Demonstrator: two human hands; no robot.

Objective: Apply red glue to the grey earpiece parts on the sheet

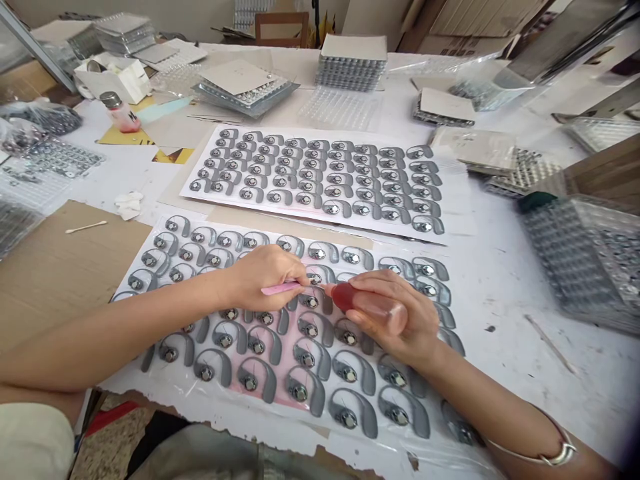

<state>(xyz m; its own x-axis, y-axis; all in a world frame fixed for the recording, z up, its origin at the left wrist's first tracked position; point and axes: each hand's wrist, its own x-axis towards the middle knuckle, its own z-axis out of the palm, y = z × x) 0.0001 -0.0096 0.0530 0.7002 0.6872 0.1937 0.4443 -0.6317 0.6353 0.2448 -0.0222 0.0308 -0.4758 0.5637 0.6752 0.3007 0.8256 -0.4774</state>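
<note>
My left hand [267, 275] is closed in a pinch on a slim pink tool [280, 288]; its working end is hidden by the fingers. In my right hand [407, 317] lies a clear squeeze bottle [377, 310] with red liquid, tipped on its side, its nozzle pointing left towards the left fingertips. Both hands hover over a sheet with rows of grey curved ear-hook pieces [309, 395], each bearing a round metallic part. An ear-hook piece [313, 301] sits right under the nozzle. Whether the nozzle touches it I cannot tell.
Behind lies a second sheet of ear-hook pieces [335, 180]. A capped bottle of pink liquid [120, 112] stands back left, near a white box [114, 79]. Stacked trays [352, 63] stand at the back, more trays [575, 260] at right. A cotton swab [87, 227] lies on brown cardboard [65, 287].
</note>
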